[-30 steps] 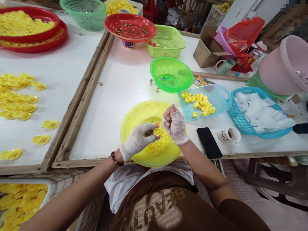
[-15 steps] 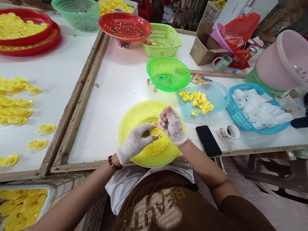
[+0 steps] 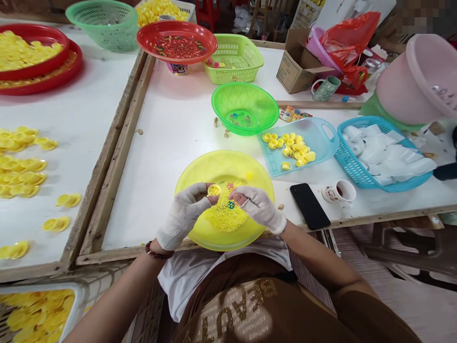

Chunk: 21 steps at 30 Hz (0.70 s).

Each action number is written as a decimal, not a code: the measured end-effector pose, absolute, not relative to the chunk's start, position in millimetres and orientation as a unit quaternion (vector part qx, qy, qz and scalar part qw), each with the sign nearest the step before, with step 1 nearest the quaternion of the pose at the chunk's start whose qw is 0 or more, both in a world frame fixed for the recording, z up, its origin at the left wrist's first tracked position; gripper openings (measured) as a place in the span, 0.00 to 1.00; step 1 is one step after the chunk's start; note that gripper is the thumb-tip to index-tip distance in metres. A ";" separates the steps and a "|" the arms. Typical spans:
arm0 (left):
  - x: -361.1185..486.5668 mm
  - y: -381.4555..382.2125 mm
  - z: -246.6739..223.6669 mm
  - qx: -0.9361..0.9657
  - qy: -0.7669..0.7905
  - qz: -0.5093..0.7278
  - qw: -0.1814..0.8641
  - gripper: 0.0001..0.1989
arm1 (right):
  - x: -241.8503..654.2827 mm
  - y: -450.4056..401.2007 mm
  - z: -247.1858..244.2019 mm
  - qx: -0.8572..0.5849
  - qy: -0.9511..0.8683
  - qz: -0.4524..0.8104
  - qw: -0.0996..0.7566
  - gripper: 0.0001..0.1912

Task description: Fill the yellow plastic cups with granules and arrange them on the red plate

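Note:
My left hand (image 3: pixel 185 209), in a white fingerless glove, pinches a small yellow plastic cup (image 3: pixel 213 190) with pale yellow bits inside. The cup is over the left part of a wide yellow basin (image 3: pixel 189 171). In the basin lies a heap of small yellow pieces (image 3: pixel 228 220), with a few pinkish bits at its far side. My right hand (image 3: pixel 260 206), gloved alike, has its fingertips pinched together over the heap; what they hold, if anything, is too small to make out. A green dotted disc (image 3: pixel 231 205) shows just beside those fingertips.
A light blue tray (image 3: pixel 317 138) with small yellow cups lies beyond the basin, right. Near it are a black phone (image 3: pixel 310 206), a mug (image 3: pixel 338 191), a blue basket (image 3: pixel 389 186) and a green bowl (image 3: pixel 246 107). A wooden strip (image 3: pixel 110 157) divides the table at left.
My left hand has moved left with the yellow cup. My right hand has come down from its raised position to the heap in the basin. The view has shifted slightly.

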<state>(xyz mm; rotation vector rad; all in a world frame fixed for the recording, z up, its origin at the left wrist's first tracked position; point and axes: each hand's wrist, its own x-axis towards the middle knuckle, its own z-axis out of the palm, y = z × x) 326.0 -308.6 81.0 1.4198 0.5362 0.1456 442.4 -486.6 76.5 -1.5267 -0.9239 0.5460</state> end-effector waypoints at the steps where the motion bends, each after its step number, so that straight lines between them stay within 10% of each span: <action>1: 326.3 -309.4 78.3 0.660 0.240 0.071 0.708 0.23 | 442.4 -484.3 79.2 -0.647 -0.365 0.247 0.622 0.13; 7: 329.3 -323.4 70.0 0.709 0.190 0.043 0.677 0.19 | 436.5 -451.6 90.0 -0.511 -0.247 0.276 0.776 0.15; 21: 322.8 -321.5 71.2 0.503 0.205 -0.007 0.840 0.19 | 457.9 -452.4 90.0 -0.476 -0.104 0.348 0.801 0.19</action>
